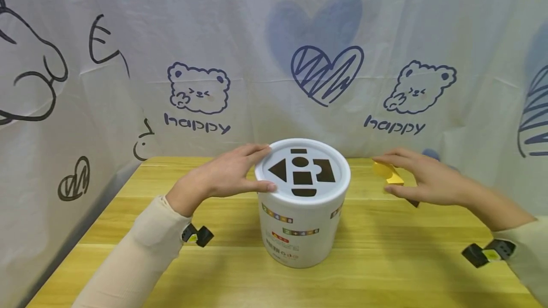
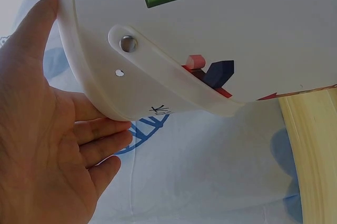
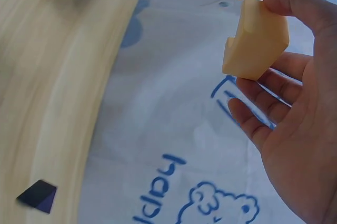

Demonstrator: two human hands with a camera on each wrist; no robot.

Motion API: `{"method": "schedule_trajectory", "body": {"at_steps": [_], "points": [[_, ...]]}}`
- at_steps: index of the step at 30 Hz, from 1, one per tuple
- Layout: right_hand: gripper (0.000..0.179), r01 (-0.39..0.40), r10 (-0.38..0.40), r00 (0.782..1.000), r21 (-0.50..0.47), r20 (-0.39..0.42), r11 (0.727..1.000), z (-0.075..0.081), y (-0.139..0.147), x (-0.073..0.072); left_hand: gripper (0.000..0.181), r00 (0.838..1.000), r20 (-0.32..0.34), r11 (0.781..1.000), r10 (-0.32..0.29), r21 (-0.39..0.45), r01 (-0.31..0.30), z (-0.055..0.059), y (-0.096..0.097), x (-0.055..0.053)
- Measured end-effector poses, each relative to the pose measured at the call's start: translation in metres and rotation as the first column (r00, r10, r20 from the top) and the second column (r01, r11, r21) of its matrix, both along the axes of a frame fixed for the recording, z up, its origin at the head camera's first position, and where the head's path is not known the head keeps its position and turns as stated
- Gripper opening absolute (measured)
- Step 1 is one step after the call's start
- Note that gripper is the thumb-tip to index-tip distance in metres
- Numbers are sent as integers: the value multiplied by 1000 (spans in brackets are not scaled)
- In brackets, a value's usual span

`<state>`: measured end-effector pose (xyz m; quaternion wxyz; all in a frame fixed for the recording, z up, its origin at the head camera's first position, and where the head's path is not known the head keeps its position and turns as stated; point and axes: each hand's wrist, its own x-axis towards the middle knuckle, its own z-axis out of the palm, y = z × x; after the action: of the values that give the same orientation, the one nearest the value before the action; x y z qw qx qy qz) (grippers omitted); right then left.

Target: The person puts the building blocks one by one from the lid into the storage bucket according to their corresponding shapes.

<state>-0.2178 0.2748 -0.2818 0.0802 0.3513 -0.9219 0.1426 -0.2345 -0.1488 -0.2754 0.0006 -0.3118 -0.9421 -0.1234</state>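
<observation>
A white bucket (image 1: 301, 232) stands upright on the table, its white lid (image 1: 278, 151) pierced by several shaped holes, among them a triangle, a circle and a square. My left hand (image 1: 227, 172) rests against the lid's left edge, thumb and fingers spread apart along the rim. To the right of the bucket, my right hand (image 1: 432, 177) holds a yellow block (image 3: 258, 40) above the table, pinched between thumb and fingertips. The block has a step cut into one side. In the left wrist view, the bucket's white handle (image 2: 168, 77) hangs down along its side.
A small dark block (image 3: 39, 196) lies on the wooden table (image 1: 205, 270), partly behind my right hand in the head view. Behind the table hangs a white cloth (image 1: 257, 23) printed with bears and hearts. Another cloth panel (image 1: 34, 194) borders the left side.
</observation>
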Motion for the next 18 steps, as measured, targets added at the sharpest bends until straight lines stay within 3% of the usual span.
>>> {"method": "schedule_trajectory", "body": {"at_steps": [10, 18], "points": [[57, -60, 59, 998, -56, -32, 997, 22, -26, -4, 105, 1000, 4, 1000, 1, 0, -1, 0, 0, 0], [59, -93, 91, 995, -35, -35, 995, 34, -49, -7, 104, 1000, 10, 1000, 4, 1, -4, 0, 0, 0]]}}
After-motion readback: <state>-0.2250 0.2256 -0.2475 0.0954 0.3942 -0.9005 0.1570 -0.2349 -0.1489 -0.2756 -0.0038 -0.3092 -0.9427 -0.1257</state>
